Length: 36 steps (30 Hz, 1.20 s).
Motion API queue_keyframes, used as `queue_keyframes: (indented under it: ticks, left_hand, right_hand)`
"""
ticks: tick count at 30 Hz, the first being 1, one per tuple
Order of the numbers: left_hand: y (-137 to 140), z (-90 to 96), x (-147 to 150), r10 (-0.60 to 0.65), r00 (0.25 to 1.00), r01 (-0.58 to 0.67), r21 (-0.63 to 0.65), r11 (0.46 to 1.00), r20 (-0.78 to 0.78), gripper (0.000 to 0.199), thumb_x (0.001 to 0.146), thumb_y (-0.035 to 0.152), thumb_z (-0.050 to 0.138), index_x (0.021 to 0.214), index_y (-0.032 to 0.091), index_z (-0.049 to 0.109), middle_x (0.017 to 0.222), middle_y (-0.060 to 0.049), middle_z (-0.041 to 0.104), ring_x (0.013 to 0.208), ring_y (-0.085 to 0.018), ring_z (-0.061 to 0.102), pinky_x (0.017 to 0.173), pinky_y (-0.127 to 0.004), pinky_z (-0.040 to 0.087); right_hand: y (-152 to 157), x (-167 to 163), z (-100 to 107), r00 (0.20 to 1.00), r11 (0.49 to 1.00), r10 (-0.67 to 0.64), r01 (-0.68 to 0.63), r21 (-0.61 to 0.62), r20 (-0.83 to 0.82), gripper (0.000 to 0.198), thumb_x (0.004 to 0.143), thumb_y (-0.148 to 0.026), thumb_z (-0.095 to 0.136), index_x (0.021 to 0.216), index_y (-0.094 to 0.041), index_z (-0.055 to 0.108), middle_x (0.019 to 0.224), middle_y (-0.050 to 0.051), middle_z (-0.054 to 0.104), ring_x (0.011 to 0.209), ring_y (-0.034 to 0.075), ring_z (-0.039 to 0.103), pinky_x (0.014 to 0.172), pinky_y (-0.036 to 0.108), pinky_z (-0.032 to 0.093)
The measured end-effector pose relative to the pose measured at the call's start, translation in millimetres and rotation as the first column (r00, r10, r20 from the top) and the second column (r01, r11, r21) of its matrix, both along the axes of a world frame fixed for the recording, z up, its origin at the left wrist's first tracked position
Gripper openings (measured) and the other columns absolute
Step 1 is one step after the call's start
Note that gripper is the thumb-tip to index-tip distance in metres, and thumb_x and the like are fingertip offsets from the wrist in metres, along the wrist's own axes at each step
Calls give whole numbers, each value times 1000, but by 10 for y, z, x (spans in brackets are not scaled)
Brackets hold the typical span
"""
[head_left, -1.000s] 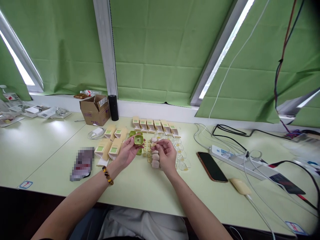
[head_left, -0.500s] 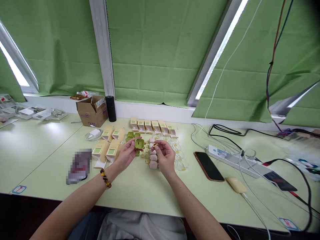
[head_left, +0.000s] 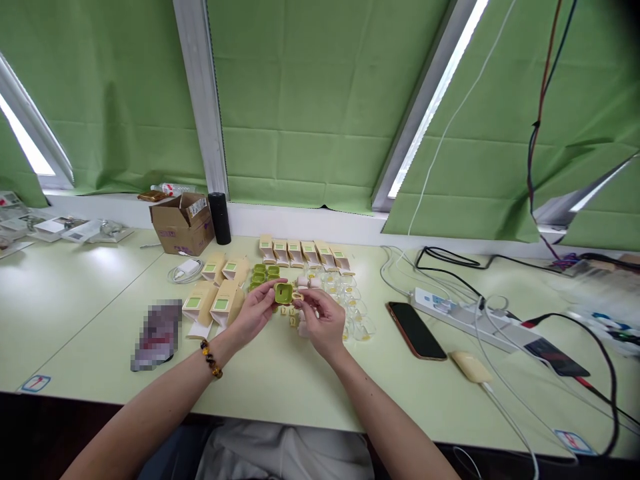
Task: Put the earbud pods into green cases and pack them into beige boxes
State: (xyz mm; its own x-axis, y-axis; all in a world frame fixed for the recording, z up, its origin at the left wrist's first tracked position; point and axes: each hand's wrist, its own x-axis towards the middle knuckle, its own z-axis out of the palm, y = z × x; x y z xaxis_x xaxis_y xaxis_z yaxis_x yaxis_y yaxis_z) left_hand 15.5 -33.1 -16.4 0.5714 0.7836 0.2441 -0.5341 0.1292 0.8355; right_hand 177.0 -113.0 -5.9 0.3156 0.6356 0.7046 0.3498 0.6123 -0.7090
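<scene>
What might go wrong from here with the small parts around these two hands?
The small yellow piece in the right hand is pinched at the fingertips, so it could slip and land among similar loose pieces.

The right hand also overlaps the pale pink pieces in this view; it might nudge them.

The left hand holds the green cup by its edge, so a push might tilt it.

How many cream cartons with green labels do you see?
10: six cartons in the back row, and four cartons in a two-by-two group left of the left hand; the hand could hide another.
</scene>
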Motion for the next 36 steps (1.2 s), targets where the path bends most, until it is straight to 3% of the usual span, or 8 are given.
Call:
queue_keyframes:
  ticks: [4, 8, 17, 36]
  left_hand:
    - [-35, 18, 7, -11, 1000, 10, -11, 1000, -6, 42, 91, 39, 83, 127, 19, 77, 105, -8, 76, 94, -15, 67, 89, -26, 51]
    - [-65, 20, 12, -30, 999, 30, -17, 999, -42, 44, 88, 40, 86, 126, 18, 78, 102, -8, 75, 91, -13, 64, 87, -24, 51]
    - [-37, -48, 19, -29, 995, 28, -12, 1000, -91, 50, 84, 43, 89, 127, 19, 78, 106, -9, 75, 94, -15, 64, 88, -25, 49]
    - [-126, 63, 27, -50, 992, 61, 97, 993, -115, 54, 85, 48, 87, 129, 18, 77, 96, -8, 77, 91, -17, 67, 88, -28, 50]
  right_hand:
    - [37, 29, -39, 945, 973, -161, 105, 204, 284, 13, 99, -18, 67, 105, -25, 76, 96, 8, 72, 90, 24, 69, 78, 40, 58]
    - [61, 38, -54, 865, 944, -286, 180, 277, 412, 11, 100, -16, 65, 105, -22, 73, 91, 7, 66, 86, 23, 63, 77, 40, 51]
    - [81, 65, -60, 773, 923, -367, 231, 308, 518, 8, 102, -16, 63, 101, -20, 70, 81, 4, 62, 78, 22, 57, 73, 38, 40]
    - [67, 44, -61, 754, 904, -398, 225, 364, 522, 12, 102, -17, 63, 97, -21, 73, 69, 2, 61, 68, 20, 53, 67, 37, 35]
